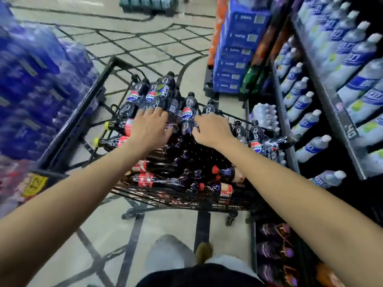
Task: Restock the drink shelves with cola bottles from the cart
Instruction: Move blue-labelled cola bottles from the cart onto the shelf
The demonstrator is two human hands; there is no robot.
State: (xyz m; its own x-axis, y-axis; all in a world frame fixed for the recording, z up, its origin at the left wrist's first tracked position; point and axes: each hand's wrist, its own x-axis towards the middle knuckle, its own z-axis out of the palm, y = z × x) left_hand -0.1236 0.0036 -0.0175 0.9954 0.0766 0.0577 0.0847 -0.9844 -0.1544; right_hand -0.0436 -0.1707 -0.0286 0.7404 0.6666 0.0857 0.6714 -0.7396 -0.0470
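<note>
Both hands are in the cart (165,198), which stands in the aisle just left of the shelves (331,104). The cola bottles (186,154) are heaped in it, dark and tangled, some leaning upright at the far end and some lying flat nearer. The left hand (149,127) lies spread, fingers fairly straight, over the bottoms of the far bottles and closes on nothing. The right hand (211,129) curls its fingers (195,122) against a Pepsi bottle (187,114); whether they have closed round it I cannot tell.

The pile looks loose, so pulling one bottle out could set its neighbours rolling or drop one over the far rim to the floor. A smooth round bottle taken with a half grip could slip. The near right shelves hold water bottles (315,146), so cola could be put in the wrong bay.

The round red, white and blue Pepsi mark shows on several far bottles, and "PEPSI" reads on one. Nearer bottles (145,180) have red labels, too blurred to read. A shelf tag (352,131) seems to read "90". Writing on the blue boxes (238,48) is illegible.
</note>
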